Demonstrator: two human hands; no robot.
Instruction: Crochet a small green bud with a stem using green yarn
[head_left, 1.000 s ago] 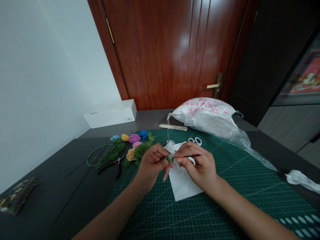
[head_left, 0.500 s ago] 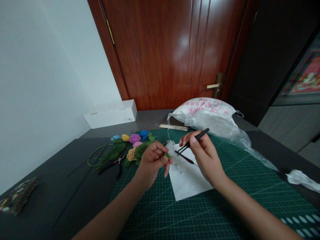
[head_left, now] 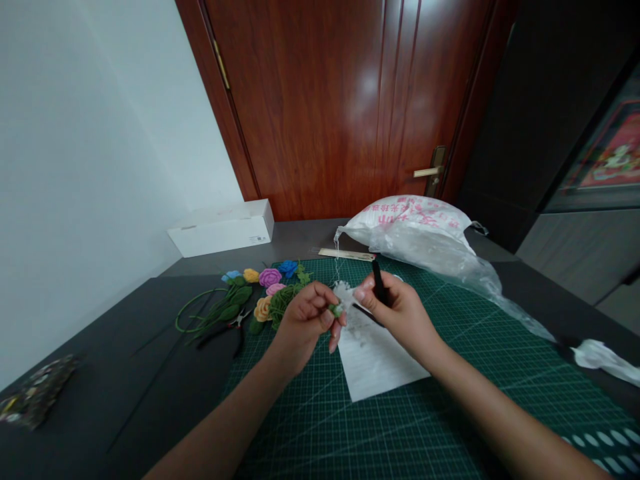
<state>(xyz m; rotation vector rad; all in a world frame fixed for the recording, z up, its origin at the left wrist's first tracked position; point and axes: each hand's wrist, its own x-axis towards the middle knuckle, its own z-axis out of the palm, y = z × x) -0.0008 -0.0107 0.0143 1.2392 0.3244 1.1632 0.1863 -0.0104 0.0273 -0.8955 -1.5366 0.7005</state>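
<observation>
My left hand [head_left: 305,317] is shut on a small green crocheted piece [head_left: 337,309], pinching it between thumb and fingertips. White cotton-like fluff [head_left: 343,292] sticks out of the top of that piece. Close beside it, my right hand [head_left: 395,308] grips slim black tweezers [head_left: 379,281], which stand almost upright between thumb and fingers. Their lower end is hidden behind the fingers. Under both hands lies a sheet of white lined paper [head_left: 375,365] with bits of fluff on it.
A green cutting mat [head_left: 425,413] covers the dark table [head_left: 120,347]. Crocheted flowers [head_left: 270,277] and long-nose pliers [head_left: 233,327] lie to the left. Behind stand a white plastic bag [head_left: 415,223], a wooden ruler [head_left: 347,254] and a white box [head_left: 223,230], before a wooden door.
My right hand has moved left, closer to my left hand, and the tweezers have swung from slanted to nearly upright. My left hand has barely moved.
</observation>
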